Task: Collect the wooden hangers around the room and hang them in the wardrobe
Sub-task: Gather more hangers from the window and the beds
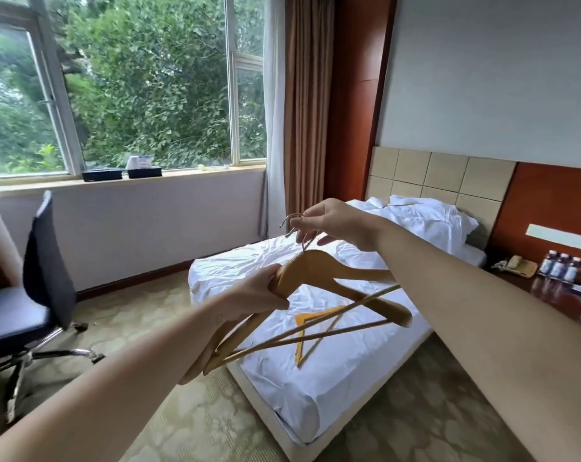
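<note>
Two wooden hangers [319,273] are held together in front of me, above the foot of the bed. My left hand [255,291] grips them at the left shoulder. Their metal hooks [294,225] are pinched between the fingers of my right hand [332,225]. A third wooden hanger [310,338] lies flat on the white bed sheet [282,378], partly hidden behind the held ones. No wardrobe is in view.
A black office chair [32,295] stands at the left on the carpet. Two dark boxes [122,171] sit on the window sill. A bedside table at the right carries a phone [519,265] and three bottles [562,268]. Pillows [425,215] lie at the bed's head.
</note>
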Action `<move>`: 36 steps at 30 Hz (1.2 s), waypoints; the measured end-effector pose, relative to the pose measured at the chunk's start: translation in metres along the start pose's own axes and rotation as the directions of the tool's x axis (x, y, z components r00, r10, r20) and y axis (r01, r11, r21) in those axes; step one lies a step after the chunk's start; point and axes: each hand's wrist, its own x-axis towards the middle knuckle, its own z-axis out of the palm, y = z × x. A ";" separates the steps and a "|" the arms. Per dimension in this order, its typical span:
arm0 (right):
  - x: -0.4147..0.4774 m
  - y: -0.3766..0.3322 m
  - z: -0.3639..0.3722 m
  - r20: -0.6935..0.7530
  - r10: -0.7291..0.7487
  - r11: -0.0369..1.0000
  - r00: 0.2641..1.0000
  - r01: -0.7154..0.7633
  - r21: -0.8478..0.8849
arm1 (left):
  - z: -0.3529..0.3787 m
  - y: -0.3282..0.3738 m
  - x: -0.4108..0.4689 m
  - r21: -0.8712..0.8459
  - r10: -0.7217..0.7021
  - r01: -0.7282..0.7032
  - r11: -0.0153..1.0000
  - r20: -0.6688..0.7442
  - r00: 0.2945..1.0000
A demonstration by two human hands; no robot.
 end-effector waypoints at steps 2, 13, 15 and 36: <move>0.025 0.005 -0.004 -0.036 0.027 0.999 0.999 -0.026 0.023 | -0.011 -0.007 0.026 0.029 0.036 -0.037 0.999 0.047 0.998; 0.105 0.058 -0.038 -0.246 0.197 0.978 0.949 -0.172 0.118 | -0.013 -0.033 0.163 0.247 0.187 -0.214 0.945 0.129 0.974; 0.118 0.080 -0.050 -0.309 0.225 0.974 0.924 -0.200 0.110 | -0.002 -0.038 0.192 0.262 0.207 -0.246 0.933 0.167 0.964; 0.279 0.362 -0.134 -0.398 0.503 0.858 0.767 -0.390 0.333 | 0.122 -0.180 0.454 -0.241 -0.566 0.516 0.822 -0.256 0.784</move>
